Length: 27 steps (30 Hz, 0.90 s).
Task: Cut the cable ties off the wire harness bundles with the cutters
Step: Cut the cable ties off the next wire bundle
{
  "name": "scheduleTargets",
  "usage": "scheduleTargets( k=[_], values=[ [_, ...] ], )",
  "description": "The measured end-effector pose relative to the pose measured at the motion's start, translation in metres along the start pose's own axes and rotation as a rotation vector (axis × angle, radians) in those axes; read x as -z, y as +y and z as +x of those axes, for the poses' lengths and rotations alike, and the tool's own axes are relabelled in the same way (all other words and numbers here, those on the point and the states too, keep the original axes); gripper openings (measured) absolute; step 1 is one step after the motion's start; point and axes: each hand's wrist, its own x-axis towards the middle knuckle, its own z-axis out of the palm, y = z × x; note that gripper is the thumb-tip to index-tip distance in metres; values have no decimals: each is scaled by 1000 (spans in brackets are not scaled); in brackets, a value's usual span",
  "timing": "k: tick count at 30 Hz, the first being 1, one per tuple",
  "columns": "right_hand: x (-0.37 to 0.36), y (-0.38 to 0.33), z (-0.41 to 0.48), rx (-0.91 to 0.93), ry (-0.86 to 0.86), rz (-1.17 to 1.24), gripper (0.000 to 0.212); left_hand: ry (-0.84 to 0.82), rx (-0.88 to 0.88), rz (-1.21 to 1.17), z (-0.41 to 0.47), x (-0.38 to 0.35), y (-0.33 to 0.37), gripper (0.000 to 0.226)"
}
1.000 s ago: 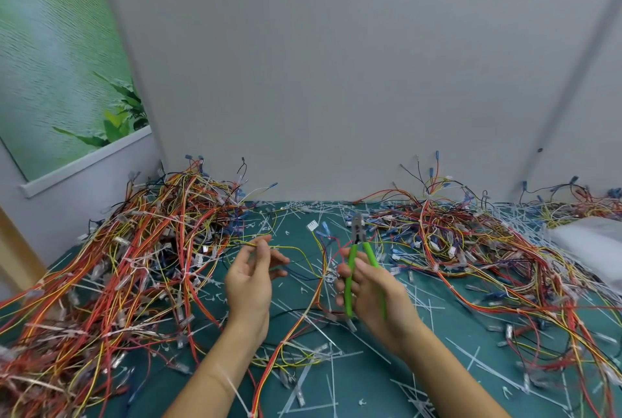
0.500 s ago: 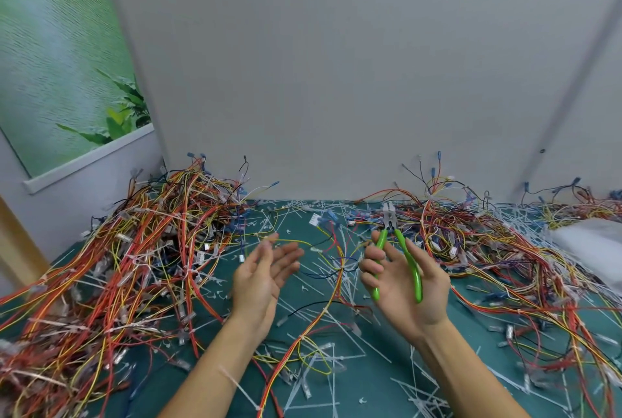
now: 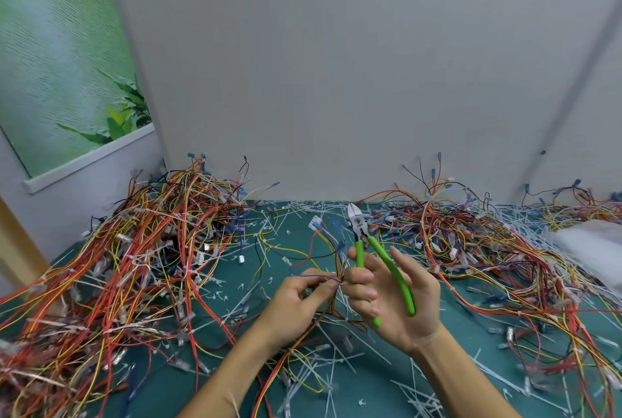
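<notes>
Pinching thin wire bundle [image 3: 340, 259] with left hand [image 3: 299, 299]; gripping cutters [image 3: 361, 232] in right hand [image 3: 393, 296], handles apart, tips up. Hunting tie, probably hidden at pinch. Next: nip tie alone, sparing wires.

**Setting of the workplace.** A plain grey wall [image 3: 336, 64] spans 10 to 1 o'clock and meets a second grey panel [image 3: 602, 108] at a slanting seam [image 3: 572, 87] toward 2 o'clock. At 10 o'clock hangs a green print [image 3: 50, 47] showing rippled water and broad leaves. A white rail [image 3: 91, 161] edges its lower side. A wooden strip [image 3: 16, 249] stands at 9 o'clock. The tabletop [image 3: 468, 330] is teal and reaches back to the wall's foot. The light is even and diffuse.
</notes>
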Motion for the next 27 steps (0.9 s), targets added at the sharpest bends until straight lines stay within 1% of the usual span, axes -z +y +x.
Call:
scheduleTargets(
  k=[3,6,8,11,12,14,16,19,22,27],
  values=[
    [-2,3,0,-37,-36,-14,48,-18,-40,8,0,2,-3,14],
    [-4,3,0,-42,-50,-32,39,11,-50,29,-2,2,-2,16],
    [-3,3,0,-36,-45,-32,35,42,-89,122,-1,2,-3,15],
    [-3,1,-1,-15,-26,-19,30,50,-211,294,-1,5,-2,14],
    [-3,1,-1,-9,-2,-5,33,53,-253,332,-1,6,-1,14],
    [-2,3,0,-4,31,21,45,63,-305,423,-1,7,-1,18],
    [-2,5,1,1,38,26,52,51,-307,496,-1,7,-3,18],
    [-1,5,2,17,57,12,51,60,-296,546,0,8,-8,12],
    [-1,4,3,26,79,13,54,79,-254,533,1,9,-10,14],
    [-1,3,2,22,90,-6,53,99,-209,519,1,9,-10,12]
  ],
)
